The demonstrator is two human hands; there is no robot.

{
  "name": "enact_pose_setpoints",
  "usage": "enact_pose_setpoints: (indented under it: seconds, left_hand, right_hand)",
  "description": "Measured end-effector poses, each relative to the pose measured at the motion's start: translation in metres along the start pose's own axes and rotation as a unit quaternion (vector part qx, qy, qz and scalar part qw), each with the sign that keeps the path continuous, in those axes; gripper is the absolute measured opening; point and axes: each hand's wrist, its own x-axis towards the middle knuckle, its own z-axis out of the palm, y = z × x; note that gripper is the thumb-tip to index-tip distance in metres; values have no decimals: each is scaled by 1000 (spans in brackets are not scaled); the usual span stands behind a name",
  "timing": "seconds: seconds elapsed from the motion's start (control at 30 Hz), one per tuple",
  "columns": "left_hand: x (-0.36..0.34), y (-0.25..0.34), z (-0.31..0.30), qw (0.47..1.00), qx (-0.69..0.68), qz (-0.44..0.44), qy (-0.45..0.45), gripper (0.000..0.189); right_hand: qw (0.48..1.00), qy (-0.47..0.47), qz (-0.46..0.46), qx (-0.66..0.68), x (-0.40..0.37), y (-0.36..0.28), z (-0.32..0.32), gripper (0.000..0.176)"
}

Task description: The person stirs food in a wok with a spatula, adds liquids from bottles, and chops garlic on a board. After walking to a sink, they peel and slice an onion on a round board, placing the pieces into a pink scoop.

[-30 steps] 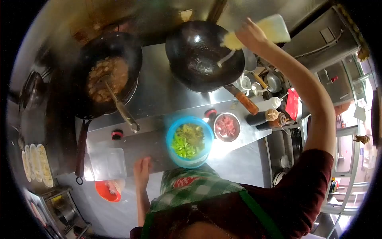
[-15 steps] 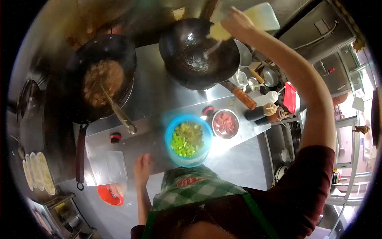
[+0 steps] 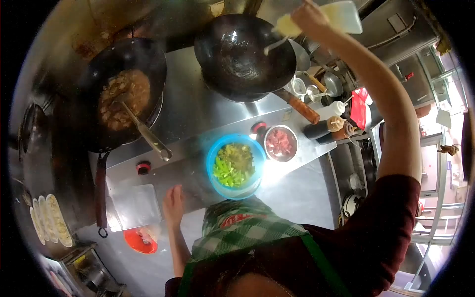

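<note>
My right hand (image 3: pixel 310 21) is closed on a translucent plastic oil jug (image 3: pixel 341 19) with yellow liquid in it, tipped at the top right. A pale spout-like piece (image 3: pixel 275 46) reaches from it over the right rim of an empty-looking black wok (image 3: pixel 237 64), whose bottom shines wet. Lower down, my left hand (image 3: pixel 173 204) hangs by the counter's front edge, fingers loosely stretched, holding nothing. It is between a clear plastic container (image 3: pixel 141 207) and a blue-rimmed bowl (image 3: pixel 210 171) of chopped greens (image 3: pixel 231 168). Raw meat pieces (image 3: pixel 280 142) lie in a steel bowl (image 3: pixel 296 151).
A second wok (image 3: pixel 158 64) on the left contains brown stewed food (image 3: pixel 126 94) and a metal ladle (image 3: pixel 148 136). Sauce bottles (image 3: pixel 332 123) stand right of the wooden wok handle (image 3: pixel 303 110). An orange-red bowl (image 3: pixel 133 242) sits below the clear container.
My right hand and the jug have moved slightly up and to the right, and the spout-like piece has shifted toward the wok's rim. My left hand has barely moved.
</note>
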Motion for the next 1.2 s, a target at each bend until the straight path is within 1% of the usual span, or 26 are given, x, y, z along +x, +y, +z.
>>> enact_pose_setpoints:
  seconds: [0.03, 0.1, 0.17, 0.23, 0.3, 0.33, 0.4, 0.43, 0.5, 0.53, 0.6, 0.63, 0.67, 0.7, 0.73, 0.77, 0.8, 0.83, 0.87, 0.9, 0.97, 1.03, 1.07, 1.1, 1.17, 1.2]
  left_hand:
    - [-2, 6, -1, 1000, -17, -3, 8, 29]
    - [-8, -10, -7, 1000, -6, -20, 15, 28]
    - [-17, -25, -14, 999, -15, -30, 21, 28]
    - [-21, -31, -14, 998, -47, -25, 22, 28]
    - [-15, -32, -16, 998, 11, -54, 6, 29]
    - [-17, -32, -18, 996, 45, -71, -3, 30]
    - [-22, -18, -11, 999, 7, -31, 34, 31]
    - [-25, -12, -9, 998, -14, -7, 57, 31]
    - [-32, -9, -7, 997, 31, -9, 75, 32]
    - [-37, -9, -5, 995, 54, -13, 83, 32]
    - [-36, 0, 39, 993, 27, 77, 87, 31]
    - [-37, 27, 66, 998, -21, 60, 26, 30]
    - [-35, 61, 97, 996, -71, 43, -32, 29]
    - [-34, 88, 124, 989, -76, 46, -120, 28]
    - [-24, 99, 153, 968, -122, 36, -216, 29]
    - [-14, 106, 182, 950, -151, 21, -272, 31]
    - [1, 106, 213, 940, -175, -36, -290, 32]
    - [21, 98, 241, 926, -199, -93, -306, 33]
    - [53, 82, 268, 881, -273, -192, -334, 34]
    - [79, 66, 292, 819, -345, -288, -356, 35]
    - [98, 64, 321, 825, -351, -339, -284, 38]
    - [107, 62, 342, 815, -429, -331, -203, 38]
    - [132, 38, 357, 825, -456, -285, -175, 35]
    - [135, 39, 363, 819, -459, -306, -154, 32]
    - [139, 40, 374, 806, -465, -346, -116, 26]
    - [138, 45, 378, 801, -485, -344, -68, 15]
  right_hand:
    - [998, -42, 44, 21, -3, 12, 21, 7]
    - [982, -124, 131, 62, -23, 34, 57, 6]
    - [994, -109, 24, 8, -58, 14, 3, 6]
    - [981, -188, -54, -17, -58, -10, -4, 7]
    - [997, -31, -74, 14, -51, -23, -16, 9]
    - [997, -60, -45, 12, -46, -22, -14, 10]
    - [994, -109, 16, 4, -32, -4, 0, 12]
    - [996, -89, 29, 2, -43, -2, 3, 10]
    - [997, -41, 60, -1, -70, -1, 5, 6]
    - [981, -191, 18, 22, -77, -3, -23, 15]
    - [974, -156, 104, 129, -95, -11, -14, 22]
    - [962, -139, 147, 182, -107, -17, -5, 25]
    - [943, -139, 175, 247, -116, -16, 7, 33]
    - [916, -148, 232, 292, -127, -13, 4, 35]
    - [884, -160, 284, 335, -142, -12, -7, 36]
    - [848, -169, 333, 376, -156, -11, -14, 38]
    - [820, -142, 382, 402, -173, -15, -8, 47]
    - [787, -108, 425, 434, -189, -15, -11, 47]
    - [750, -76, 465, 465, -208, -17, -20, 48]
    - [710, -46, 501, 493, -230, -21, -27, 49]
    - [647, 53, 541, 535, -281, -35, -35, 51]
    - [554, 118, 562, 603, -327, -52, -67, 48]
    - [514, 144, 562, 632, -350, -69, -75, 47]
    - [473, 171, 561, 657, -371, -90, -78, 45]
    - [420, 189, 577, 674, -403, -138, -81, 52]
    - [389, 177, 592, 683, -419, -167, -72, 50]
